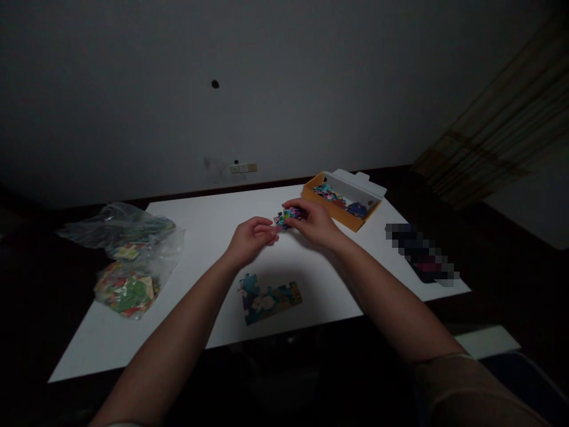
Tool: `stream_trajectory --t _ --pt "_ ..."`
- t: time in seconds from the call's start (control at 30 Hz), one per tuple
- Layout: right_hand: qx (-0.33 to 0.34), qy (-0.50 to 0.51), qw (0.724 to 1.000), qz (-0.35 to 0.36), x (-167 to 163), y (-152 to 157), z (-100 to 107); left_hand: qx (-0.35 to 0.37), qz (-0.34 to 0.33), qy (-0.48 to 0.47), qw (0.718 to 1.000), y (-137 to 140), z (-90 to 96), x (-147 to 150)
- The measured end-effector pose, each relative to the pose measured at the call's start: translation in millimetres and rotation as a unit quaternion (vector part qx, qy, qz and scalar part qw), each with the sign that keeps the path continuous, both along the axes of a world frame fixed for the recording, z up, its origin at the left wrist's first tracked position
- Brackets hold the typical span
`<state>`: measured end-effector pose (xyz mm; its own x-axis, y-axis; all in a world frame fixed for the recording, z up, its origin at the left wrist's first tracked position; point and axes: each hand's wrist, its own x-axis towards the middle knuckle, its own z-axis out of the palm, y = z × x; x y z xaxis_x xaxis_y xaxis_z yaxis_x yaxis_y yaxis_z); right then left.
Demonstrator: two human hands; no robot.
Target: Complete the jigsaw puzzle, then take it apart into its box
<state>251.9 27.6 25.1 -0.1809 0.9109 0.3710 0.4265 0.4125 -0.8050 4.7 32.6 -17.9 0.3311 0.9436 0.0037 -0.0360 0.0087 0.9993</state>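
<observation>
Above the middle of the white table, my right hand (pixel 313 224) grips a small bunch of colourful jigsaw puzzle pieces (pixel 287 217) between thumb and fingers. My left hand (pixel 252 240) meets it from the left, its bent fingertips closed on the pinkish edge of a puzzle piece; how much it holds is partly hidden. Below both hands, a partly joined puzzle section (pixel 269 301) with a white rabbit lies flat near the table's front edge. Its outline is stepped, with tabs along the upper left.
An open orange box (pixel 342 214) with loose puzzle pieces stands at the back right of the table (pixel 200 320). On the left lies a clear plastic bag (pixel 164 249) of colourful pieces. A dark, pixelated object (pixel 420 255) rests at the right edge. A wall rises behind.
</observation>
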Motion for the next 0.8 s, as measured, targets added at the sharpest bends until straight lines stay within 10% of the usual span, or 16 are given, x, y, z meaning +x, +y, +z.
stream_trajectory --t 0.13,0.3,0.8 --pt "0.075 -0.139 0.978 -0.139 78 13 37 0.044 0.016 0.046 0.998 2 -5.2 -1" --pt "-0.117 -0.434 0.884 -0.131 162 51 58 0.085 0.026 0.091 0.992 7 -10.8 -4" --pt "-0.124 -0.506 0.851 -0.071 173 92 30 0.091 0.015 0.106 0.99 6 -5.7 -5"
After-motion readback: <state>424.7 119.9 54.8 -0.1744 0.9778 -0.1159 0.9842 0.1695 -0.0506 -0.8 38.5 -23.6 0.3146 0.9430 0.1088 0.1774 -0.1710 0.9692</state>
